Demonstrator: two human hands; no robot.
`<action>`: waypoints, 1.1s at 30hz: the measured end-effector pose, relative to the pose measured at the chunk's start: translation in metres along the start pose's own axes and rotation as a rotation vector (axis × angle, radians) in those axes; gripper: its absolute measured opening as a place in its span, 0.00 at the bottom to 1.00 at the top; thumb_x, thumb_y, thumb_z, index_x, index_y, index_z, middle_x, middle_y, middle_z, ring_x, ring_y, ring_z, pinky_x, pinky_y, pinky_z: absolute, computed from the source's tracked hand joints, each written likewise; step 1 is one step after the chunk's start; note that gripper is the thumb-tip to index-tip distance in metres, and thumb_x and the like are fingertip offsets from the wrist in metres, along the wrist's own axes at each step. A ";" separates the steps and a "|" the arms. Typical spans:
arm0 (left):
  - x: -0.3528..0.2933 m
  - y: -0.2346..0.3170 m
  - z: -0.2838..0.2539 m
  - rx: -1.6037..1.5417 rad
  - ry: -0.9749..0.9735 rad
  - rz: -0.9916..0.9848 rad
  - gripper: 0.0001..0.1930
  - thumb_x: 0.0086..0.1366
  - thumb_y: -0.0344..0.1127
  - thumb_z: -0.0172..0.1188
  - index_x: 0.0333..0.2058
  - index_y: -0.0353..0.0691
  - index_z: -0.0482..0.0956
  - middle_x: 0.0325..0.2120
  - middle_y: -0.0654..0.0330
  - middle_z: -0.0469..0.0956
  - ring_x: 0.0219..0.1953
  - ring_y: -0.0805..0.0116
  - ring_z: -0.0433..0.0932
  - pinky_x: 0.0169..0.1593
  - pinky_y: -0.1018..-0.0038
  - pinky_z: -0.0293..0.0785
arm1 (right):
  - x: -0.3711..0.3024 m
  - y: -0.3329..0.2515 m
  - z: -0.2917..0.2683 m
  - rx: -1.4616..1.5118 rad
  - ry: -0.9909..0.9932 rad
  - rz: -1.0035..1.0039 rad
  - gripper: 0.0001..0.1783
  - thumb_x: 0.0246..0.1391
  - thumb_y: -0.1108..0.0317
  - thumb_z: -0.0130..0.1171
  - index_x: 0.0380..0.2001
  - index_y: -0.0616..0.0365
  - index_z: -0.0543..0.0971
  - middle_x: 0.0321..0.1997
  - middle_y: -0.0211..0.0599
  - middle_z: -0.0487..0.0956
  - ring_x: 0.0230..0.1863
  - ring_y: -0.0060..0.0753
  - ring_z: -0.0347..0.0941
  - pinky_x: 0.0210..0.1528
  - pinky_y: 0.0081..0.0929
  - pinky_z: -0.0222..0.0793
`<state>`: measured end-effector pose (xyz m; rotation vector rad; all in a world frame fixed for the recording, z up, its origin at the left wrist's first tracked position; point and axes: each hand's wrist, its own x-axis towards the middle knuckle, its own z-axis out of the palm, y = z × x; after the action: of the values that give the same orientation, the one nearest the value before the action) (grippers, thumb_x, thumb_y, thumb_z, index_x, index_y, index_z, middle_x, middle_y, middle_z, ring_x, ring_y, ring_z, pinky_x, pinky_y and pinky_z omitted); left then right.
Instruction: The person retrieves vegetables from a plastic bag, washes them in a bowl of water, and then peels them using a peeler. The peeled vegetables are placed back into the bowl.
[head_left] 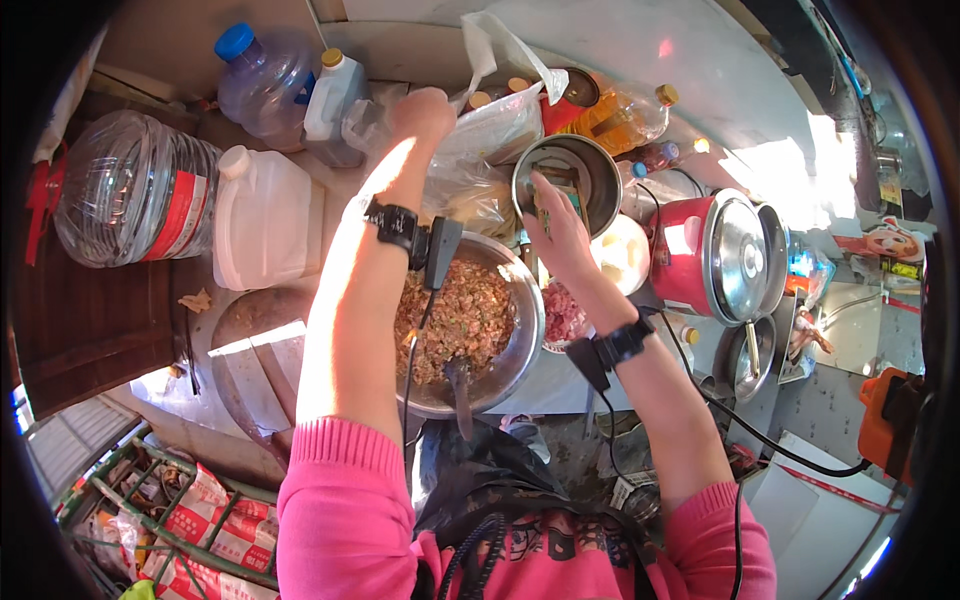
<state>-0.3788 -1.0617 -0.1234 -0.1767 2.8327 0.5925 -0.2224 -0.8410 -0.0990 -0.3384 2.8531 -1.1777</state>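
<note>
My left hand [422, 113] reaches to the back of the table, its fingers curled in against a clear plastic bag [375, 128]; its fingertips are hidden. My right hand [562, 232] has its fingers stretched out over the near side of a round metal pot [603, 172]. Something greenish and flat shows inside that pot, partly behind the hand. Below my forearms sits a large steel bowl [528, 345] of minced filling [460, 310], with a dark-handled utensil [459, 395] leaning over its near rim. Pinkish raw meat [563, 315] lies beside the bowl, partly under my right wrist.
At left stand a big water bottle [125, 190], a whitish jug [262, 220] and a blue-capped bottle [265, 85]. A round board [235, 345] lies left of the bowl. To the right are a red pot [690, 250], an oil bottle [630, 115] and a black cable [760, 435].
</note>
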 end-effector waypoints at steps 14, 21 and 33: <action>-0.083 -0.055 0.022 -0.557 0.404 0.012 0.12 0.55 0.40 0.50 0.21 0.37 0.73 0.23 0.47 0.74 0.30 0.46 0.72 0.33 0.57 0.67 | 0.080 -0.026 0.010 -0.191 -0.340 -0.028 0.23 0.50 0.56 0.48 0.49 0.53 0.69 0.38 0.48 0.77 0.38 0.44 0.75 0.39 0.32 0.70; -0.100 -0.052 0.029 -0.494 0.468 0.058 0.12 0.54 0.38 0.51 0.20 0.36 0.73 0.20 0.47 0.73 0.26 0.46 0.72 0.30 0.58 0.68 | 0.071 -0.025 0.019 -0.177 -0.004 0.056 0.15 0.54 0.56 0.44 0.27 0.57 0.72 0.29 0.50 0.76 0.35 0.56 0.72 0.36 0.43 0.68; -0.100 -0.051 0.039 -0.517 0.371 -0.018 0.13 0.46 0.27 0.55 0.34 0.40 0.74 0.30 0.51 0.74 0.35 0.50 0.73 0.39 0.62 0.70 | 0.156 0.042 0.032 0.440 0.151 0.864 0.25 0.51 0.51 0.54 0.41 0.66 0.71 0.32 0.43 0.75 0.25 0.32 0.73 0.23 0.28 0.71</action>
<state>-0.2659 -1.0858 -0.1513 -0.4410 2.9427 1.4112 -0.3783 -0.8675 -0.1441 0.9191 2.2575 -1.5370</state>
